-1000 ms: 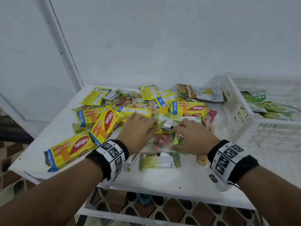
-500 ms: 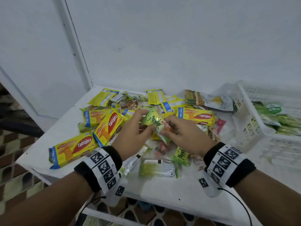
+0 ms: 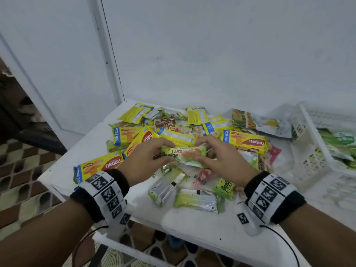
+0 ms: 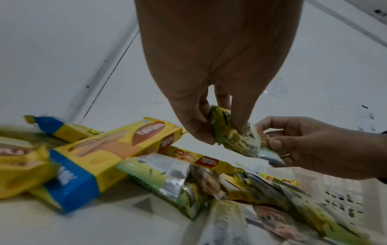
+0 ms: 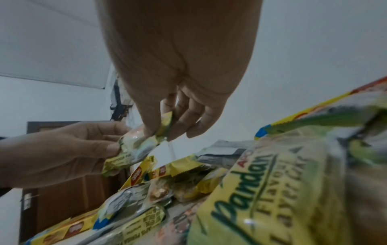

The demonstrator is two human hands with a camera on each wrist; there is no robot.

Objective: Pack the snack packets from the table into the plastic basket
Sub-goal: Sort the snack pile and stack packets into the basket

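Presently both hands hold one green-and-yellow foil pandan cake packet [image 3: 184,154] above the white worktop [image 3: 194,224], lifted clear of the pile. Left hand [image 3: 143,162] pinches its left end; right hand [image 3: 223,160] pinches its right end, fingers curled. Judgement: release one end, then carry it rightward over the rim of the white plastic basket [image 3: 308,151] and lay it flat.
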